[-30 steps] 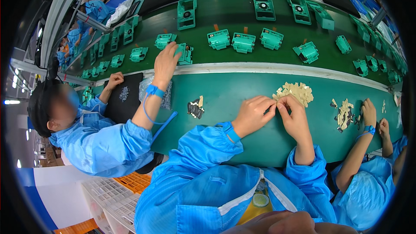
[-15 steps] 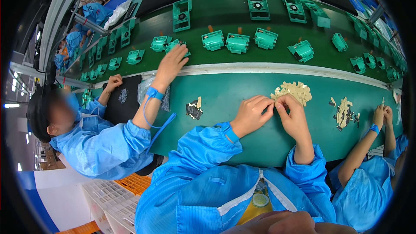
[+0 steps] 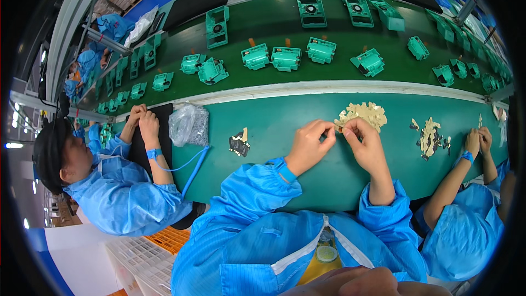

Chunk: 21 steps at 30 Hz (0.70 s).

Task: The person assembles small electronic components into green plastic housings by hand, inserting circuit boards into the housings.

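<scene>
My left hand [image 3: 308, 143] and my right hand [image 3: 365, 141] meet fingertip to fingertip over the green table [image 3: 307, 181], pinching one small tan piece [image 3: 339, 128] between them. Just beyond the fingers lies a heap of tan pieces [image 3: 364, 115]. A small cluster of dark parts [image 3: 239, 143] with one tan piece lies to the left of my left hand. Both my sleeves are blue.
A dark green conveyor belt [image 3: 329, 27] behind the table carries several teal housings [image 3: 286, 58]. A person in blue on my left has both hands [image 3: 141, 121] on a black mat beside a clear bag [image 3: 189, 125]. Another person's hands [image 3: 478, 140] work by a tan pile [image 3: 429, 137] at right.
The person on my left has drawn the outstretched arm back from the conveyor to the black mat. The teal housings have shifted left along the belt. My hands stay together at the tan heap.
</scene>
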### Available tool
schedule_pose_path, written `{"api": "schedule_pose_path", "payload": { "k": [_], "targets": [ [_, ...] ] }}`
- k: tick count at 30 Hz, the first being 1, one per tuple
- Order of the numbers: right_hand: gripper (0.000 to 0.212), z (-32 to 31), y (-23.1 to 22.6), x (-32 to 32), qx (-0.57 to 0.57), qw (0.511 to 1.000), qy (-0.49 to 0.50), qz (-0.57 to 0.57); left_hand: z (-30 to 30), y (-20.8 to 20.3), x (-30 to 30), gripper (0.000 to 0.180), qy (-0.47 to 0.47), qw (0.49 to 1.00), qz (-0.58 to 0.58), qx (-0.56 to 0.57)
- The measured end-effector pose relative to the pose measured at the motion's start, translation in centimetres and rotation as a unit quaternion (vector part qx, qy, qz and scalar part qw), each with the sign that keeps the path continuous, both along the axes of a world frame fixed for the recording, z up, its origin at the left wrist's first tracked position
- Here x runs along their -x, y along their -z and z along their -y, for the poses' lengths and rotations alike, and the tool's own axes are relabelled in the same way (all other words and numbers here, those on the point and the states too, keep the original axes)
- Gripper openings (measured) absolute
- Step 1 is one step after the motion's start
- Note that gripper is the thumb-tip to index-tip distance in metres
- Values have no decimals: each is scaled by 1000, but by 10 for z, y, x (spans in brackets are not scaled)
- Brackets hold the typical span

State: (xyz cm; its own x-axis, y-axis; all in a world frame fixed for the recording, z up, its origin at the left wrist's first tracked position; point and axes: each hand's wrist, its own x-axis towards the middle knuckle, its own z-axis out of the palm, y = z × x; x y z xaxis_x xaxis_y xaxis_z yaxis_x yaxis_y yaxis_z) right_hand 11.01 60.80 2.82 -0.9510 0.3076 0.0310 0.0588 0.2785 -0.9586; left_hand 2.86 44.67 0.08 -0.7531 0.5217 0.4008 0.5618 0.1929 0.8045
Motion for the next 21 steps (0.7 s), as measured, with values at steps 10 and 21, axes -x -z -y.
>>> {"api": "schedule_pose_path", "payload": {
  "k": [10, 21],
  "targets": [
    [6, -6, -1, -1, 22, 1000, 22, -2, -4, 0, 1, 8, -29, 999, 46, -4],
    [6, -25, 3, -2, 53, 995, 85, -25, -17, -5, 1, 7, -38, 997, 70, -23]
  ]
}}
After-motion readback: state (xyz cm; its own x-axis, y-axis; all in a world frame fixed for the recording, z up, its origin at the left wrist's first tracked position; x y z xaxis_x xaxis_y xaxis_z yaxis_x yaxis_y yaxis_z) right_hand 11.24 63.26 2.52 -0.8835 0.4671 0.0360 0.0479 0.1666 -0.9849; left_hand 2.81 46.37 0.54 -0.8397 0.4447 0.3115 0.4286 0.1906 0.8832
